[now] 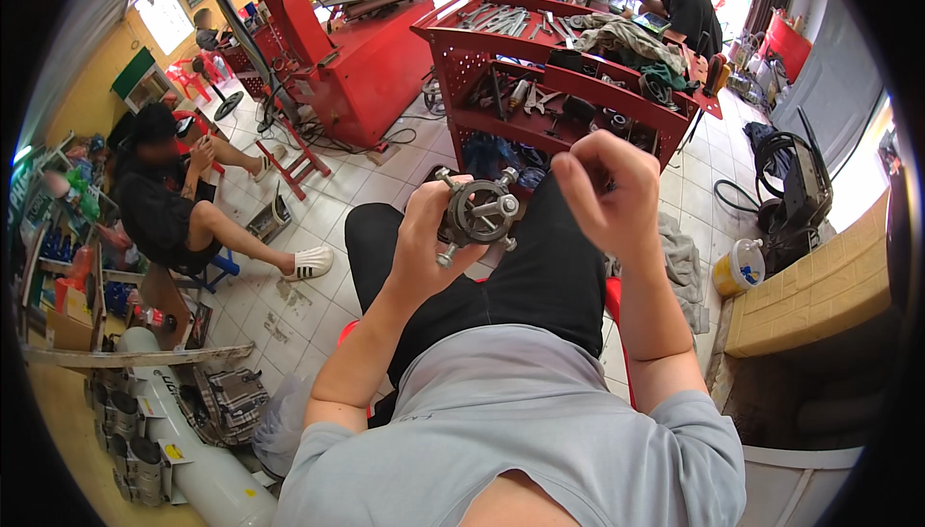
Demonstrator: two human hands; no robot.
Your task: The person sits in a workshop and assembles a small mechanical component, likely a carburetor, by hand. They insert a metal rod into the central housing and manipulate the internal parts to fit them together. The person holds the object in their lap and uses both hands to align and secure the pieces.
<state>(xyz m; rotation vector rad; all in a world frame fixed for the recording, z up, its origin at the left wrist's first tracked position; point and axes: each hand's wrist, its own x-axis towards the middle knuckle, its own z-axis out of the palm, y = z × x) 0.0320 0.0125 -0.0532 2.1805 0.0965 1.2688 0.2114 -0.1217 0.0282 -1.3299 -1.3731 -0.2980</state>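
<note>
While my left hand (424, 238) pinches the studded metal hub (479, 211) mid-frame, my right hand (602, 190) curls pressed together, its fingertips hidden from me.

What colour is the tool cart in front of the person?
Red, clearest in the head view.

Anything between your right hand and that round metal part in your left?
No. In the head view, only a small open gap separates the right hand from the round metal part, gripped by the left hand.
</note>
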